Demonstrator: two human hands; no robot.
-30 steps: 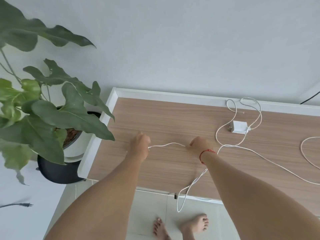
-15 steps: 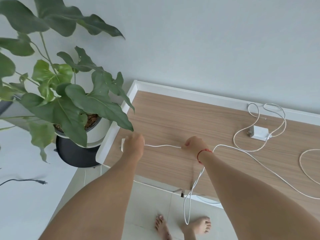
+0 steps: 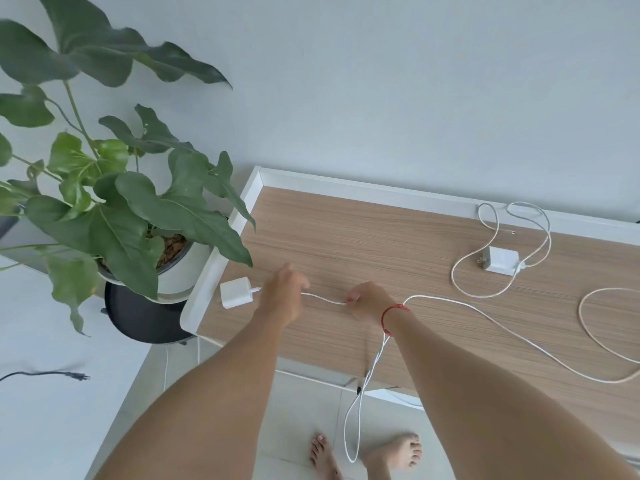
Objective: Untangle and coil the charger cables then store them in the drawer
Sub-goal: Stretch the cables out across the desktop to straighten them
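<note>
Sliding clear of the left hand (image 3: 282, 299), a white charger block (image 3: 237, 292) now lies in plain sight at the left edge of the wooden table (image 3: 346, 237), where half a second ago that hand covered it. This suggests one end of the line has been traced out and freed, so coiling from the block could begin soon. Beside the table at the left of the frame stands a potted plant (image 3: 138, 209), its leaves close to the block. The left hand is seen from behind, fingers curled down over the white cable (image 3: 323, 298) just beside the block's connector, apparently gripping it. A short, nearly straight stretch of that cable runs across to the right hand (image 3: 367, 301), which is closed in a fist and pinches it. Past the right wrist the cable is thin, limp and unknotted: one part drops over the table's front edge in a long hanging loop (image 3: 356, 420) toward the floor, and another sweeps across the wood to the lower right. In the upper right lies a second charger (image 3: 502, 260) with its lead in loose curves, not yet coiled. No drawer is plainly in view.
</note>
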